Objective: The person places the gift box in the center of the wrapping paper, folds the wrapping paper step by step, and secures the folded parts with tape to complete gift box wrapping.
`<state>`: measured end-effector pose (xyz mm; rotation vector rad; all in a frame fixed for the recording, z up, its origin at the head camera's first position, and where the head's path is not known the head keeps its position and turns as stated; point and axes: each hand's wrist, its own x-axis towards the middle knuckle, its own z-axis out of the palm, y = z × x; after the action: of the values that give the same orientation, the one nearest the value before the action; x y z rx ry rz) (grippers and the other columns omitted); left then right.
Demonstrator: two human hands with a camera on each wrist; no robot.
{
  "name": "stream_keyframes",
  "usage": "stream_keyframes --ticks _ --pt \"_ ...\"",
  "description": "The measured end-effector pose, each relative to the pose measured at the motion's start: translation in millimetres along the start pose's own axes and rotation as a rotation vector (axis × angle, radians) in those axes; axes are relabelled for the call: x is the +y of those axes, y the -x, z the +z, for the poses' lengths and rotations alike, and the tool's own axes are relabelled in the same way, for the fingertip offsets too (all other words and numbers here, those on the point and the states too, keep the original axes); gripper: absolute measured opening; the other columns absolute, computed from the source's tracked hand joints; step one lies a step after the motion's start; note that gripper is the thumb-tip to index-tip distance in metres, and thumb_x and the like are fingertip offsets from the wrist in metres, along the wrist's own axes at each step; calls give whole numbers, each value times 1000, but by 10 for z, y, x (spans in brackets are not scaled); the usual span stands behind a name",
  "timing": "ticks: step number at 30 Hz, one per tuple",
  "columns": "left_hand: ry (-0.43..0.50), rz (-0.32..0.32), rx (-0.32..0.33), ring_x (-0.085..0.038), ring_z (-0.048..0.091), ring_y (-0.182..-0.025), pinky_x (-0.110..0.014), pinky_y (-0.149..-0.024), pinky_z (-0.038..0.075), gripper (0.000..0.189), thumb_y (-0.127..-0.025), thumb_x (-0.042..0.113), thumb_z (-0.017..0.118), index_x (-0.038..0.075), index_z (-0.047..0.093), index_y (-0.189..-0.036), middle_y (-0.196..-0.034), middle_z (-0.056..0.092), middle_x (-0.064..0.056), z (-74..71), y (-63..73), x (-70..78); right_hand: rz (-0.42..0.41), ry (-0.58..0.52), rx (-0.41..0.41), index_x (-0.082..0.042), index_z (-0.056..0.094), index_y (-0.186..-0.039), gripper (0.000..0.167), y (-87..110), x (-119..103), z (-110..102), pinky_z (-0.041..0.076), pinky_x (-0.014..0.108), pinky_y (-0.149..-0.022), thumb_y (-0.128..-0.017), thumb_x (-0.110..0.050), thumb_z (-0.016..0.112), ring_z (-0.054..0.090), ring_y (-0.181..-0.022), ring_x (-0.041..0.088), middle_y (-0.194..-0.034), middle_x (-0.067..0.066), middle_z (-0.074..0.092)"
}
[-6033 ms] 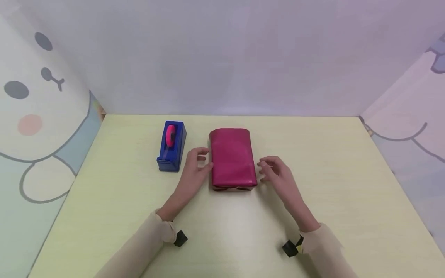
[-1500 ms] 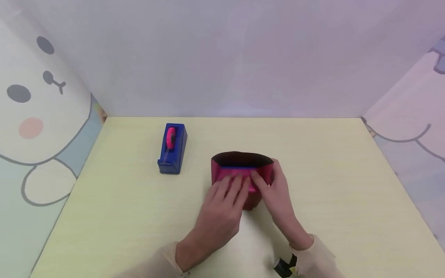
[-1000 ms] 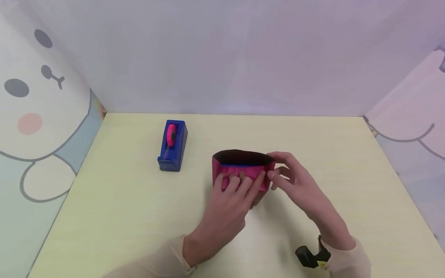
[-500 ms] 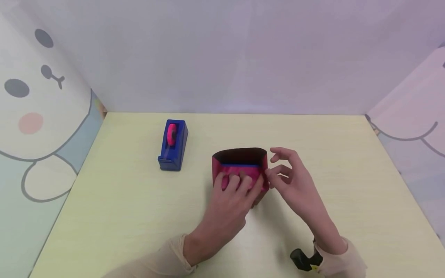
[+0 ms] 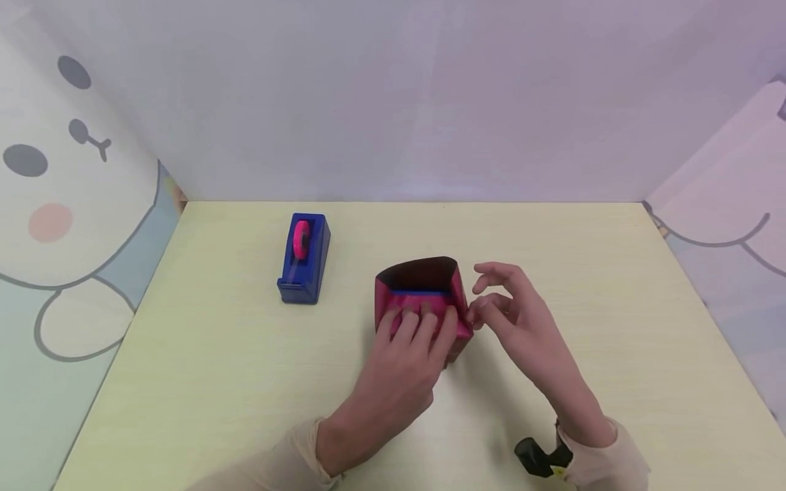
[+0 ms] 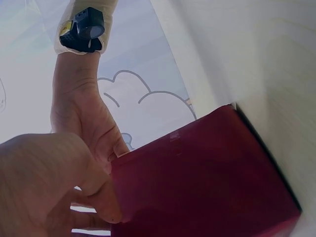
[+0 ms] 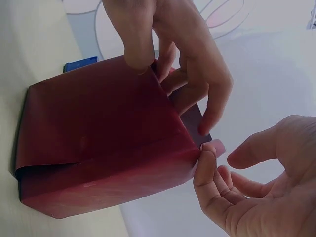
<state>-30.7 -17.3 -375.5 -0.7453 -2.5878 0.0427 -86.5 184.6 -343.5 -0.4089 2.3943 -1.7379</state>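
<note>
A magenta-wrapped box (image 5: pixel 457 344) stands on the table, the wrapping paper (image 5: pixel 424 273) rising open at its top with a dark inside. A thin blue edge shows in the opening. My left hand (image 5: pixel 396 378) grips the box from the near side, fingers over its top edge and into the opening, thumb on the paper wall as the left wrist view shows. At the right side is my right hand (image 5: pixel 522 320); its bent fingertips (image 7: pixel 206 158) touch the paper's top right corner, which folds inward. The right thumb stays apart from the paper.
A blue tape dispenser (image 5: pixel 303 259) with a pink roll stands left of the box. A pale wall (image 5: pixel 424 102) runs along the table's far edge, with cartoon-printed panels at both sides. Dark wrist cameras sit at the sleeves.
Six seconds ago the box lay flat between both hands; now it stands upright, opening up. Over the last second the right hand has pushed the paper's right side inward, while the left hand stays.
</note>
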Motion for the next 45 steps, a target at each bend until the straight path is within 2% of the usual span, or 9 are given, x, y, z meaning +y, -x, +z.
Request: stream_keyframes --ticks 5,12,20,23,26,29,34,40,45 --pt "27 1 -26 -24 63 -108 -45 -101 55 82 -83 37 83 17 49 -155 -117 69 -6 -2 -13 -18 11 23 -18 -14 49 -142 41 0 -12 -20 60 27 -83 -105 3 48 74 -86 20 -118 9 55" --pt "25 -4 11 -25 62 -104 -44 -102 53 71 -82 30 80 12 58 -148 -114 68 -8 20 -11 -36 -24 120 -21 -17 58 -133 30 24 33 -70 60 25 -85 -106 -4 53 77 -90 17 -112 5 62" --pt "51 -12 36 -28 63 -105 -42 -96 56 60 -85 26 77 14 64 -143 -119 69 -11 22 34 -36 -399 389 52 -18 71 -106 24 136 314 44 54 14 -84 -91 0 77 63 -97 2 -105 -9 69" --pt "67 -25 42 -30 63 -105 -42 -93 57 59 -87 25 75 17 63 -144 -126 67 -14 25 31 -30 -578 420 76 -13 74 -105 6 154 390 73 50 10 -92 -99 -12 72 62 -102 9 -109 -2 69" --pt "81 -35 40 -31 64 -104 -42 -92 57 62 -88 25 73 19 60 -148 -134 63 -17 27 21 -22 -761 446 95 -6 76 -104 20 146 436 79 47 11 -101 -105 -22 63 62 -104 18 -110 6 70" --pt "117 -58 26 -31 62 -107 -42 -93 56 70 -85 25 76 19 55 -152 -139 59 -19 19 1 -11 -852 456 92 -3 77 -104 27 144 458 57 47 13 -102 -107 -24 59 62 -103 21 -108 8 71" --pt "161 -109 -11 -36 56 -121 -46 -97 55 81 -77 22 82 20 52 -153 -140 57 -20 -9 -54 -7 -867 460 61 -3 77 -113 29 152 488 32 49 14 -98 -108 -24 57 62 -103 20 -112 9 72" --pt "87 -124 -39 -36 54 -127 -46 -101 54 73 -75 24 85 17 62 -144 -135 60 -18 -15 -46 -4 -838 426 21 -7 76 -124 31 157 563 70 48 17 -88 -109 -25 56 58 -102 15 -120 10 68" --pt "46 -114 -41 -34 52 -128 -43 -101 54 72 -75 30 86 11 63 -141 -137 59 -15 -3 -22 -6 -749 345 -3 -6 73 -126 31 166 600 68 48 12 -98 -108 -25 57 61 -109 16 -123 10 67"
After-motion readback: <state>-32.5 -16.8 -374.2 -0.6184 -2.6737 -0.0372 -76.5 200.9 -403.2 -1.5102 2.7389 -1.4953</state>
